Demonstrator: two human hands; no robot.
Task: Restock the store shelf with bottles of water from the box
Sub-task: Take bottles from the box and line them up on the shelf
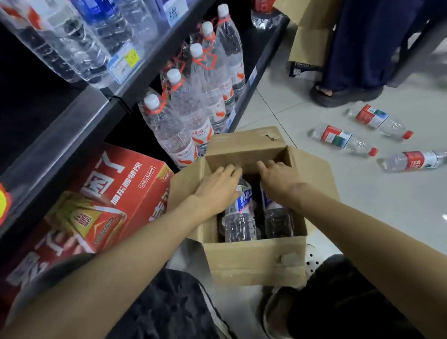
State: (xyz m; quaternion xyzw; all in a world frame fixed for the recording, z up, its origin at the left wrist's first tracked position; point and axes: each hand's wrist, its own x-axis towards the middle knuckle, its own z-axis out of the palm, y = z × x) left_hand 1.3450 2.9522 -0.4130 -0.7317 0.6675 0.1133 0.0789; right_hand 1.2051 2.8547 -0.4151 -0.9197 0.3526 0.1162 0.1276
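Note:
An open cardboard box (256, 263) stands on the floor between my knees. Inside it lie clear water bottles with blue labels. My left hand (218, 187) is wrapped over the top of the left bottle (240, 217). My right hand (280, 179) grips the top of the right bottle (278, 218). Both caps are hidden under my fingers. The dark store shelf (84, 111) runs along the left, with blue-label bottles (101, 25) on its upper level.
Large white-capped bottles (188, 114) fill the bottom shelf beside a red drink carton (110, 206). Three red-label bottles (345, 139) lie loose on the tiled floor to the right. Another person's leg and sandal (342, 93) and more cardboard boxes (311, 43) stand behind.

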